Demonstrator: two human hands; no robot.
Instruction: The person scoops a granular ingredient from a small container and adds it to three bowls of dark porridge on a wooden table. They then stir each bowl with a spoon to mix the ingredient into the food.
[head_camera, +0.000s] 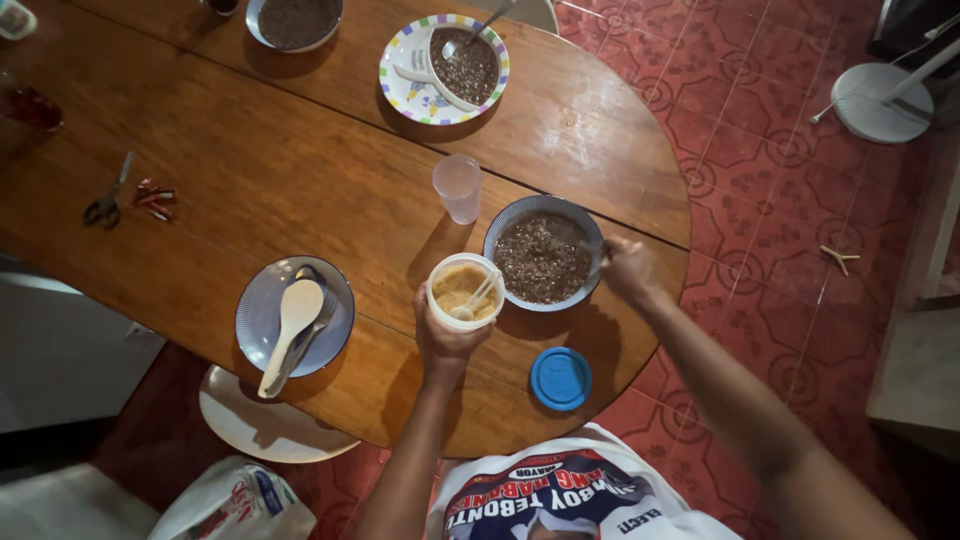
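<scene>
White T-shirt (560, 495) (red and blue printed panel), bare forearms

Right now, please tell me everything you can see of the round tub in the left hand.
The tub is a small, round, pale container, plastic by its look, open and upright. Tan granules fill it, and a pale spoon rests inside. The left hand grips it from below, beside the blue-rimmed bowl.

Scissors (107, 203), plastic cup (457, 187), blue lid (560, 378)

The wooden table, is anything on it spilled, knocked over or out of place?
Nothing is spilled or tipped. The only loose bits are small red scraps beside the scissors, and the blue lid lying off its tub.
</scene>
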